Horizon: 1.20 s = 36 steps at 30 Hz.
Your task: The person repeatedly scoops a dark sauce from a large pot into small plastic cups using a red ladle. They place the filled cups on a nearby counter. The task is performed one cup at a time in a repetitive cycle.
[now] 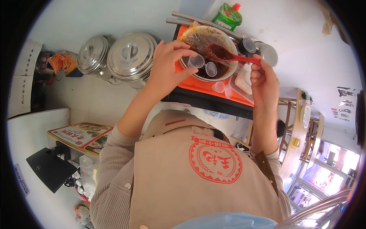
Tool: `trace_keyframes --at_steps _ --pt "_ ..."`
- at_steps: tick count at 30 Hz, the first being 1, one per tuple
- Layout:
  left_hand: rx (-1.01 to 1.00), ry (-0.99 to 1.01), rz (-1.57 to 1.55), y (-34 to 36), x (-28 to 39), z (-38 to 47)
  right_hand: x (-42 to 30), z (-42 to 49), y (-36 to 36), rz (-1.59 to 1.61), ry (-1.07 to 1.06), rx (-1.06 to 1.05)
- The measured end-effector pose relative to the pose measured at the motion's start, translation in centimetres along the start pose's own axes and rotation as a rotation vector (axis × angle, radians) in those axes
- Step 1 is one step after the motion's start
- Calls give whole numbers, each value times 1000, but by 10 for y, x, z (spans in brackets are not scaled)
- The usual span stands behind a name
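Between the thumb and fingers of my left hand (171, 63) is a small clear plastic sauce cup (196, 61); its hinged lid (211, 69) hangs open to the right. My right hand (264, 75) grips the handle of a red spoon (221, 53), whose bowl carries dark sauce. Both are over a large white bowl (233, 73) of dark brown chili-like sauce (203, 75). Clear plastic film (197, 35) covers the bowl's far left part. Another small lidded cup (218, 87) lies open on the orange tabletop (194, 86), by the bowl's near edge.
Two lidded steel pots (130, 57) stand to the left. Behind the bowl are metal rods (206, 24) and a green bottle (228, 16). A clear plastic box (243, 80) with a white block-like item is by my right hand. Wooden tables (294, 131) stand farther right.
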State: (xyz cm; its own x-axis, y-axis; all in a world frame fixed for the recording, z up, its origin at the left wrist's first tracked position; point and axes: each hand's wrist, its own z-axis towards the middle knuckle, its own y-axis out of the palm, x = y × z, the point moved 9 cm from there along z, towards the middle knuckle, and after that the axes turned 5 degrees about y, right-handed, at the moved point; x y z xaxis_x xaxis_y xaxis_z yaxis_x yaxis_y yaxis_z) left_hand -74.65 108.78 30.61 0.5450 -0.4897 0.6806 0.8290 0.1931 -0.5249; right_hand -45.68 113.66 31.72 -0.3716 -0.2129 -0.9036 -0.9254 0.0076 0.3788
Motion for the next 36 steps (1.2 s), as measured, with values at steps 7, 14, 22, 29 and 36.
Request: trace_keyframes --at_steps 7,14,22,29,36 --pt "0 42 13 11 1 22 -31 9 9 -130 -36 -23" --pt "2 48 22 16 5 26 -45 8 23 -225 -53 -56" --pt "34 39 -8 16 2 25 -49 5 37 -292 -53 -121" --pt "28 24 -3 16 -1 24 -53 2 42 -375 -99 -108" --pt "30 4 -23 20 -1 23 -55 -2 46 -424 -124 -94"
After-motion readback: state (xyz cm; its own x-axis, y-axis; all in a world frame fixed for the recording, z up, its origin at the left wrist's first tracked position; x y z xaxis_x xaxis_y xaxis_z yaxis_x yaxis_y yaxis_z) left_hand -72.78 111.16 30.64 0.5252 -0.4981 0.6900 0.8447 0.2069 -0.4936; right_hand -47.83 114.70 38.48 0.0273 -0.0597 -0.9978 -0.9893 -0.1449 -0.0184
